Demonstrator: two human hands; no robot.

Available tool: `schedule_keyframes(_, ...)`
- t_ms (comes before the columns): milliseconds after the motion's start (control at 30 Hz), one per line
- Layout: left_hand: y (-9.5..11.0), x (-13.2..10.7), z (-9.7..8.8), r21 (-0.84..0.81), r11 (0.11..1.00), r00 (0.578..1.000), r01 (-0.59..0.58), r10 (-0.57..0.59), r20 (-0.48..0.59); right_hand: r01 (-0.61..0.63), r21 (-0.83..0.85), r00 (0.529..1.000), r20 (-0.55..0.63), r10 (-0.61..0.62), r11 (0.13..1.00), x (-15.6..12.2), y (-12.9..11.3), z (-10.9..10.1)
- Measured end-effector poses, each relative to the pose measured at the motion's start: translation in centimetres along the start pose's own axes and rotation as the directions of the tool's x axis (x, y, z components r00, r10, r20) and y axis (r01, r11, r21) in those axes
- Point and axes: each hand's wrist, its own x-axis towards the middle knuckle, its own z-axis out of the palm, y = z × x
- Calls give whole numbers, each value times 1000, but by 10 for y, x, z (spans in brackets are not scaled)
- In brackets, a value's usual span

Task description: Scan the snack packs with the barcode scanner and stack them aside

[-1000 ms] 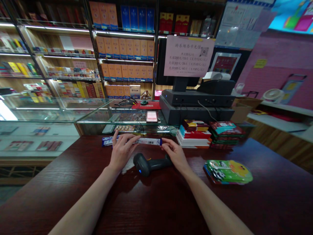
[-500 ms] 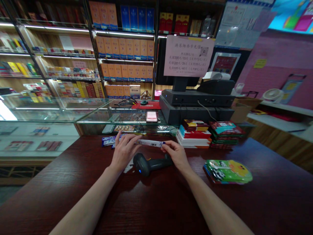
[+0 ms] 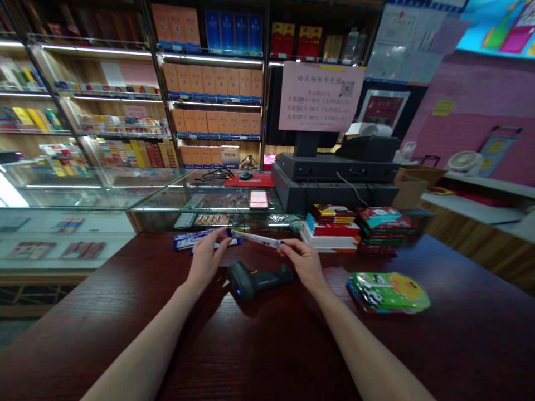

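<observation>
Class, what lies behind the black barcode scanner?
Behind the black handheld barcode scanner, a slim white-and-blue packet is held between the left hand and right hand, above the dark red wooden counter. What the scanner covers is hidden.

A small retail shop, seen from behind the counter.

Lit shelves of boxed goods fill the back wall beyond a glass display case. A till stands at the far edge of the dark wooden counter, with a barcode scanner on top and a price notice above the till.
</observation>
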Motion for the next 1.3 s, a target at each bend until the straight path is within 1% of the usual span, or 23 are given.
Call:
schedule_keyframes(200, 4, 3, -3, -135, 984, 993, 118, -119, 1, 51, -28, 999, 14, -51, 998, -3, 0, 0)
schedule_keyframes(367, 2, 3, -1, -241, 935, 965, 261, -256, 54, 92, -57, 995, 39, -90, 994, -5, -2, -1)
schedule_keyframes(467, -1, 4, -1, -306, 901, 952, 307, -292, 97, 118, -76, 992, 47, -115, 990, -6, -3, -1)
schedule_keyframes(533, -1, 5, -1, -330, 892, 951, 309, -291, 105, 146, -104, 988, 59, -140, 984, -6, -3, -2)
schedule_keyframes(633, -1, 6, -2, -352, 884, 951, 309, -298, 87, 211, -132, 976, 85, -201, 969, -4, -4, -4)
schedule_keyframes(700, 0, 6, -3, -354, 883, 951, 308, -298, 83, 256, -148, 966, 68, -248, 955, -2, -3, -6)
schedule_keyframes(767, 0, 6, -3, -352, 888, 955, 297, -283, 91, 273, -177, 962, 34, -271, 946, 0, -2, -8)
schedule_keyframes(833, 0, 5, -3, -360, 889, 959, 282, -260, 109, 248, -211, 967, 6, -253, 945, 1, 0, -10)
schedule_keyframes(900, 0, 4, -2, -374, 889, 964, 265, -237, 121, 194, -238, 978, -24, -205, 952, 1, 2, -13)
schedule_keyframes(967, 1, 4, 0, -374, 894, 969, 247, -218, 120, 133, -257, 986, -60, -153, 957, 1, 3, -15)
schedule_keyframes(1033, 2, 3, 1, -362, 904, 974, 226, -199, 112, 110, -270, 988, -77, -135, 957, 2, 5, -16)
schedule_keyframes(1167, 4, 2, 1, -336, 924, 983, 183, -162, 90, 149, -321, 984, -43, -171, 935, 3, 6, -19)
schedule_keyframes(1300, 4, 1, -2, -287, 941, 984, 178, -169, 56, 157, -402, 987, 35, -156, 902, 4, 4, -22)
